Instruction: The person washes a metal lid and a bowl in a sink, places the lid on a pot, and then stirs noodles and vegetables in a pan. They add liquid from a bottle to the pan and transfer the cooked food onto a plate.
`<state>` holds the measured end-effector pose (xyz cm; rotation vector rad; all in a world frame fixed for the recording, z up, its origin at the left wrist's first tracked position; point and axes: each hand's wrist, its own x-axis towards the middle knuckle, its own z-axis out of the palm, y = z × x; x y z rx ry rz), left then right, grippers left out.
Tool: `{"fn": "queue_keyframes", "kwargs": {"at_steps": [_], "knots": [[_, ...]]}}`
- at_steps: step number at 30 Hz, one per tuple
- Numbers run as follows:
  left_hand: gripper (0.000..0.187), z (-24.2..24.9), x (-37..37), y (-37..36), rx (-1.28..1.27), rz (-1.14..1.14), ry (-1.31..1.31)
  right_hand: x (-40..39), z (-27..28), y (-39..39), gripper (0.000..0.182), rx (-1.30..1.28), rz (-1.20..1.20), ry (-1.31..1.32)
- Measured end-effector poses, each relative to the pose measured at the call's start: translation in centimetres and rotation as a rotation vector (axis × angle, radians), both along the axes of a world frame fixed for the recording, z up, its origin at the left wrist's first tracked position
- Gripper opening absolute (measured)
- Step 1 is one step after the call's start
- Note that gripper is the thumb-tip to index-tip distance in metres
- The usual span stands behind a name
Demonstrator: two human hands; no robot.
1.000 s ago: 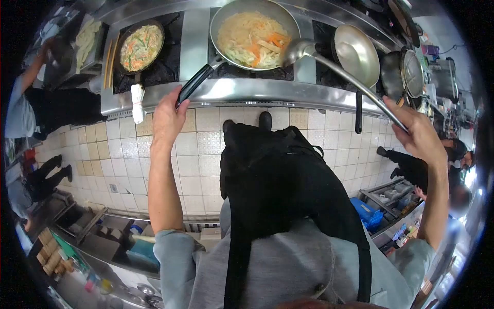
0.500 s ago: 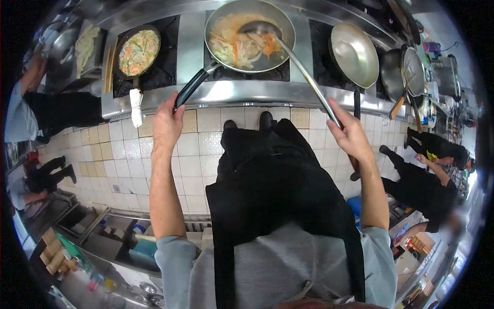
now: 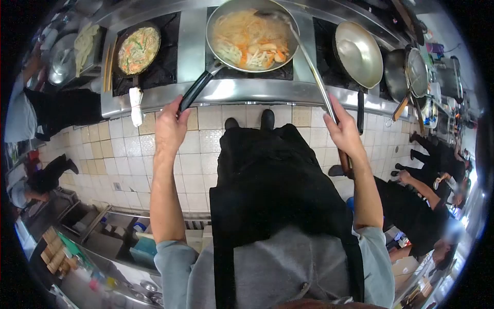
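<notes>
The food [image 3: 252, 44] lies in the pan [image 3: 239, 5], my ladle [image 3: 315, 74] dipped at its far right (its bowl is hard to make out). My left hand [image 3: 171, 126] wraps the pan's black handle; my right hand [image 3: 346, 131] closes round the ladle's shaft. Sweeping too hard, or a loosened left grip, could tip food onto the stove [image 3: 193, 46].

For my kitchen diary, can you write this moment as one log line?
left hand: gripping frying pan by black handle | right hand: holding ladle reaching into pan | pan: sliced vegetables
</notes>
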<state>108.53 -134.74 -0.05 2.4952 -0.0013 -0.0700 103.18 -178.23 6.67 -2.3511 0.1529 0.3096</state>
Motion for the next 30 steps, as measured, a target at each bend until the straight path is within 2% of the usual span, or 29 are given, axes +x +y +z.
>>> {"fn": "queue_keyframes", "kwargs": {"at_steps": [3,4,5,7,8,11,12,14,16,17,18,19,21,22,25,27,30], "knots": [[0.04,-0.5,-0.1,0.1,-0.055,-0.003,-0.039,3.0,-6.6,1.9,0.056,0.075,-0.047,-0.034],[0.04,-0.1,-0.1,0.0,-0.061,0.005,0.001,3.7,-7.1,3.1,0.056,0.114,-0.033,-0.039],[0.04,0.1,-0.1,-0.1,-0.066,0.015,0.042,3.8,-6.4,3.6,0.056,0.112,-0.032,-0.037],[0.041,0.1,-0.3,0.1,-0.066,0.008,0.052,4.3,-1.6,5.7,0.058,0.227,-0.072,0.326],[0.043,0.1,-0.1,0.3,-0.063,-0.003,0.058,3.7,-1.6,4.2,0.058,0.271,0.026,0.154],[0.048,0.6,0.2,0.0,-0.119,0.012,0.134,1.9,1.5,3.3,0.056,0.307,-0.046,0.18],[0.048,0.6,0.5,-0.2,-0.121,0.013,0.135,1.4,1.1,3.2,0.055,0.199,-0.025,0.101],[0.049,0.5,2.0,-0.7,-0.085,-0.136,0.344,1.1,-0.5,3.5,0.055,0.164,-0.067,0.07],[0.046,-0.2,3.3,-1.4,-0.045,-0.149,0.391,1.2,-1.2,4.3,0.056,0.134,-0.109,0.037],[0.044,-0.7,3.4,-1.5,-0.001,-0.161,0.442,1.3,-1.5,4.9,0.056,0.197,-0.162,0.14],[0.039,-0.8,2.9,-2.2,0.03,-0.165,0.254,1.5,-1.6,5.7,0.056,0.26,-0.215,0.246],[0.039,-0.5,2.8,-2.4,0.032,-0.166,0.256,1.6,-1.4,6.6,0.056,0.262,-0.216,0.247],[0.031,0.8,2.8,-3.0,0.032,-0.119,0.334,1.5,0.3,8.0,0.055,0.633,-0.258,0.334],[0.031,0.8,2.7,-3.0,0.031,-0.127,0.335,1.6,2.0,7.9,0.056,0.678,-0.307,0.385],[0.027,0.4,2.8,-2.6,-0.005,-0.12,0.287,0.4,2.1,5.9,0.057,0.595,-0.226,0.303],[0.029,-0.5,2.5,-2.5,0.06,-0.124,0.201,0.0,1.4,5.5,0.057,0.528,-0.251,0.268],[0.025,0.2,2.1,-3.1,0.112,-0.109,0.215,0.7,0.6,6.3,0.056,0.403,-0.253,0.184]]}}
